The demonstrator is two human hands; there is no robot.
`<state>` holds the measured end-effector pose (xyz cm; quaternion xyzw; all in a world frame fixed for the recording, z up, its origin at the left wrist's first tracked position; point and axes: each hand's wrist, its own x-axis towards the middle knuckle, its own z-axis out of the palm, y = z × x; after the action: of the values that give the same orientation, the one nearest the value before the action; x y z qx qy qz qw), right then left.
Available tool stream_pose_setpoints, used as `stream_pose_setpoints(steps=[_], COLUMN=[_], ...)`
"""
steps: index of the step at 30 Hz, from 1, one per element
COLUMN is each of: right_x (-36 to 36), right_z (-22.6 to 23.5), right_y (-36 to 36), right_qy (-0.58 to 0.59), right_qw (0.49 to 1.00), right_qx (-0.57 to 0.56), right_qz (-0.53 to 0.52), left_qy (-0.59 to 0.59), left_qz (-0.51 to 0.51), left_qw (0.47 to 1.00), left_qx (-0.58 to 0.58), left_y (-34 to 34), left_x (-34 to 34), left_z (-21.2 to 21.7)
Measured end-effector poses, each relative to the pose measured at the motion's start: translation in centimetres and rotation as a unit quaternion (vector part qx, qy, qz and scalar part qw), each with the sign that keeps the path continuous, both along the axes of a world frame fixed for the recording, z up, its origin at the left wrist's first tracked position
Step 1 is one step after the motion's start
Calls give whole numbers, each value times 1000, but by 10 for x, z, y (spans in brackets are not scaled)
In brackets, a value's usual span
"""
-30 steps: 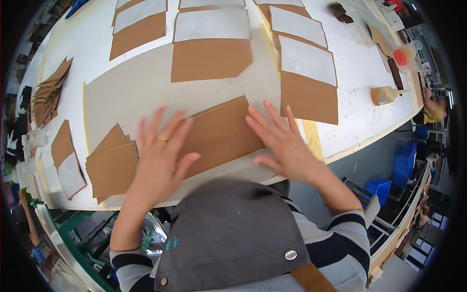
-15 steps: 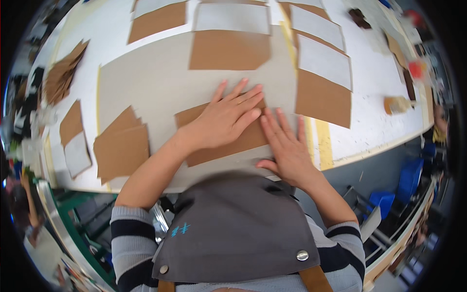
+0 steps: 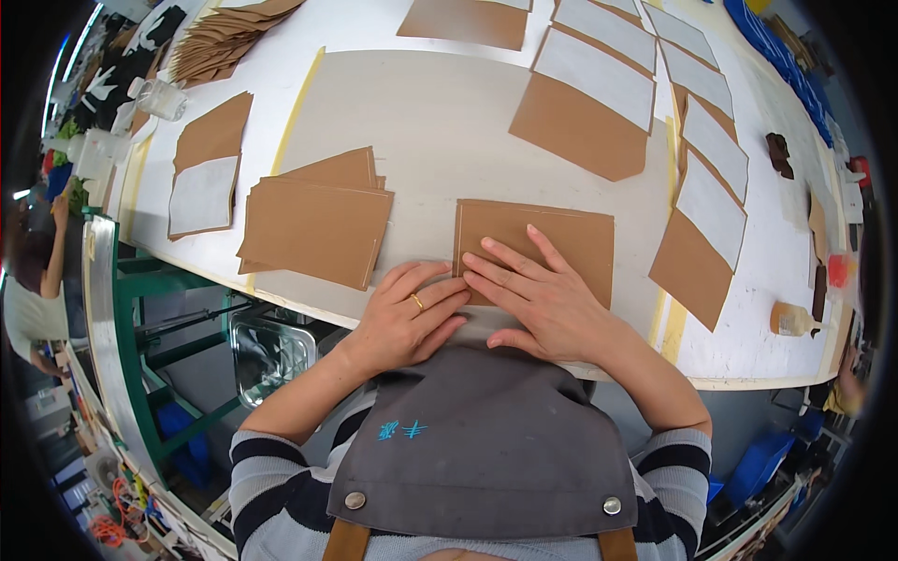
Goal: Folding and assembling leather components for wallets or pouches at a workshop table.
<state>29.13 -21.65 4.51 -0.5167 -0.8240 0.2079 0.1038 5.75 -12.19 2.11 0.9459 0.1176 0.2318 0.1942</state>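
Note:
A brown rectangular panel of leather-like sheet (image 3: 571, 245) with thin pale lines along its edges lies in front of me at the near side of the grey mat. My right hand (image 3: 552, 304) rests flat on its lower left part, fingers spread. At the panel's left edge is my left hand (image 3: 412, 313), a ring on one finger. Its fingers are stretched side by side with the tips by the edge, and it holds nothing that I can see. Left of the hands lies a loose stack of similar brown panels (image 3: 313, 229).
Overlapping brown pieces with white patches (image 3: 720, 215) run in rows at the right and back. A brown and white piece (image 3: 206, 178) and a fanned brown pile (image 3: 224, 37) lie left. An amber bottle (image 3: 793, 320) lies near the right edge. The grey mat (image 3: 421, 112) spans the middle.
The view has turned leftward. My left hand has gone from lying across the panel to its left edge. My right hand has moved from the panel's right edge onto its lower left part.

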Motion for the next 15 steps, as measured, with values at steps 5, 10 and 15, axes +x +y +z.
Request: stream_pose_setpoints(steps=[5,10,15], right_x=[-2,2,12], right_z=[-8,-15,-23], right_y=[19,43,51], right_qy=[-52,-82,-29], right_qw=[997,995,997], right_qx=[64,61,42], right_qz=[8,-19,-53], left_qy=[0,1,-2], left_qz=[-3,-12,-12], left_qw=[1000,1000,999], left_qx=[-17,-27,-31], left_y=[2,5,6], left_x=[-4,-2,1], left_z=[-8,-3,0])
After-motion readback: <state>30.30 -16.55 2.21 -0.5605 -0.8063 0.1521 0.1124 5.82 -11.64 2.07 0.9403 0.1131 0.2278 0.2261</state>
